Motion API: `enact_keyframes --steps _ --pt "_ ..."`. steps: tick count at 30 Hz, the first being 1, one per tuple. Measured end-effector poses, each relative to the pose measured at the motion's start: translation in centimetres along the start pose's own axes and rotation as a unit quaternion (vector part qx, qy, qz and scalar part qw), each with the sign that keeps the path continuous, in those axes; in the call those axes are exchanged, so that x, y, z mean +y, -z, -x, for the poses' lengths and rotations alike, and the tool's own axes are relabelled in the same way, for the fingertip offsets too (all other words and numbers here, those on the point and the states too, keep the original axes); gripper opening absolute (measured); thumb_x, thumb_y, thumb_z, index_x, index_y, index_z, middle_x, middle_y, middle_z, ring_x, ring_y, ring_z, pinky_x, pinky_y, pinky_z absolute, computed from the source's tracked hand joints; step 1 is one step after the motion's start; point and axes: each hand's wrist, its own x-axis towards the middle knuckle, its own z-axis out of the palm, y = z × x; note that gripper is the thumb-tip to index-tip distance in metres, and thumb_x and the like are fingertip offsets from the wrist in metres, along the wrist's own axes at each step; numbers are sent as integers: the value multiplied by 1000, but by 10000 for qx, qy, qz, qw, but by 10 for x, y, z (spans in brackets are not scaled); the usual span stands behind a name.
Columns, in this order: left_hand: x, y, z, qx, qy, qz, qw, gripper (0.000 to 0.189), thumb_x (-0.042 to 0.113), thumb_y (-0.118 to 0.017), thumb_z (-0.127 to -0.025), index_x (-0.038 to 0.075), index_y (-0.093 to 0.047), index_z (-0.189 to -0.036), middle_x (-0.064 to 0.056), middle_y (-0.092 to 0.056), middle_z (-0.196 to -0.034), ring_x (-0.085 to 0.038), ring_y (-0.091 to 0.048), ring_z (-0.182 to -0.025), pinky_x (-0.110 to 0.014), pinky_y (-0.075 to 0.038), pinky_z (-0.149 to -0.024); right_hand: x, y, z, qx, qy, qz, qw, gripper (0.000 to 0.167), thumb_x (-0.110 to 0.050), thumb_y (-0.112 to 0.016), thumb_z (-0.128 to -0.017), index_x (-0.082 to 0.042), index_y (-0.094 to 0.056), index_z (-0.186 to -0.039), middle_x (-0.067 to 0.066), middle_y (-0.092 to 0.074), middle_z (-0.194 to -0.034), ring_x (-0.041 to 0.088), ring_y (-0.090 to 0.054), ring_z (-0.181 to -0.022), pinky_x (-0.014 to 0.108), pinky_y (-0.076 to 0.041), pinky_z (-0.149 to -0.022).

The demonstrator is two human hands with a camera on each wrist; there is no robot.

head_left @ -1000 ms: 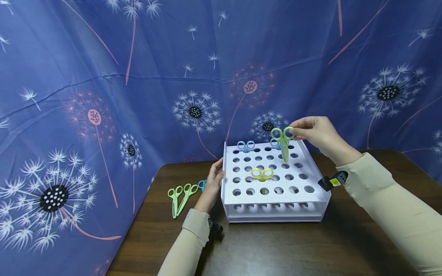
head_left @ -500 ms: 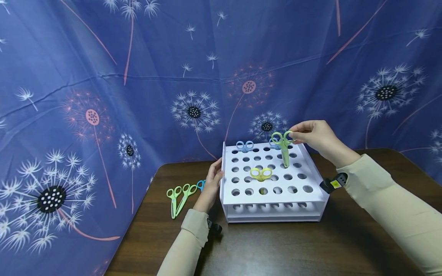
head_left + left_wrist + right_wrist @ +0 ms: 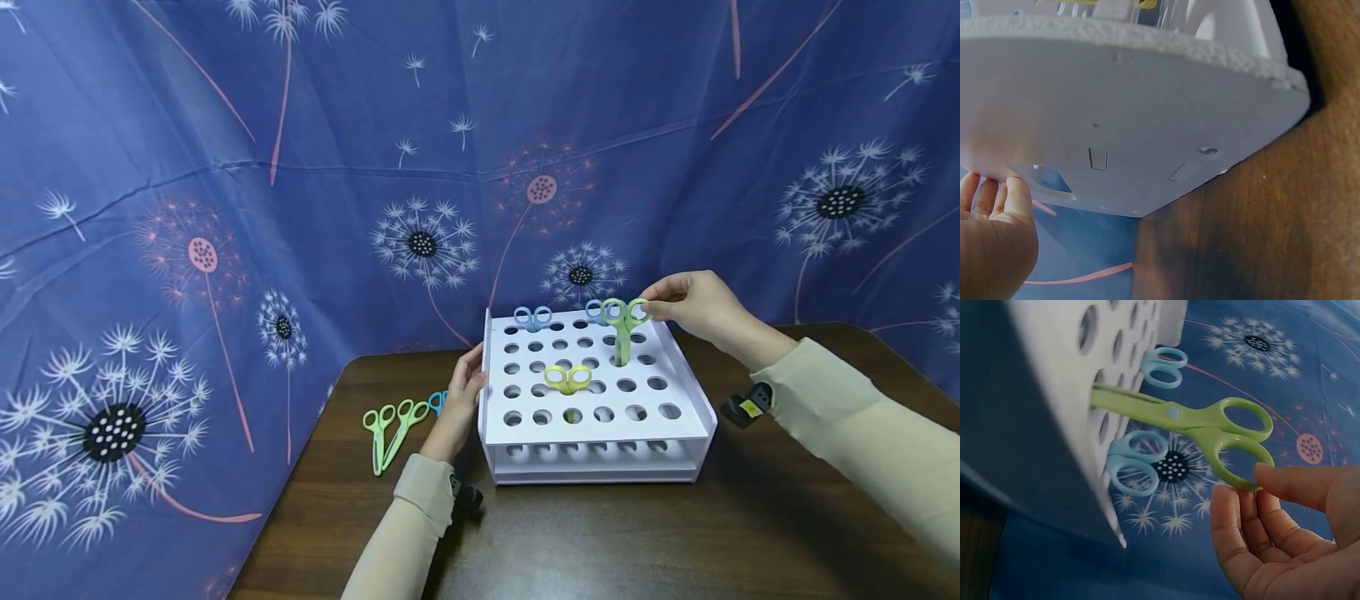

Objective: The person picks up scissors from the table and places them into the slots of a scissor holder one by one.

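Note:
My right hand (image 3: 701,307) pinches one handle loop of the green scissors (image 3: 1194,419) between thumb and fingers. The scissors point down, and their blade tips are inside a hole of the white rack (image 3: 551,429). In the head view my left hand (image 3: 459,402) rests against the rack's left side. The left wrist view shows its fingertips touching the side panel near a cutout. Yellow scissors (image 3: 567,380) stand in a middle hole. Light blue scissors (image 3: 533,318) stand in the back row, with another light blue pair (image 3: 1137,464) farther right, partly behind the green loops.
Two green scissors (image 3: 395,432) lie on the brown table (image 3: 570,542) left of the rack. Blue scissors (image 3: 437,402) lie beside them, partly hidden by my left hand. A blue dandelion-print cloth (image 3: 337,167) hangs behind the table.
My right hand has moved down and slightly right with the green scissors. Their blades went from above the rack into a hole. My left hand has stayed at the rack's side.

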Motion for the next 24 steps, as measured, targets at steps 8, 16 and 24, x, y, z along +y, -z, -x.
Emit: enact_keyframes --steps 8,16,24 --pt "0 0 -1 -6 2 -10 10000 51 21 -45 -101 19 -30 -151 -9 -34 -154 -25 -33 -140 -35 -39 -104 7 -2 2 31 205 206 9996 25 -20 -67 -90 -1 -69 -106 18 -70 -108 17 -63 -83 25 -49 -66" --pt "0 -1 -1 37 -10 -23 10000 51 18 -44 -101 19 -31 -150 -9 -36 -153 -25 -35 -139 -30 -41 -100 12 -5 4 -154 310 307 9989 20 -14 -66 -89 0 -68 -103 15 -70 -98 19 -64 -80 27 -51 -65" --pt "18 -3 5 -113 115 122 9998 54 9 -40 -101 9 -25 -152 -16 -30 -156 -29 -31 -141 -28 -40 -99 17 -10 4 -119 398 473 9980 18 -14 -67 -87 -2 -70 -100 12 -70 -93 20 -60 -80 27 -47 -65"
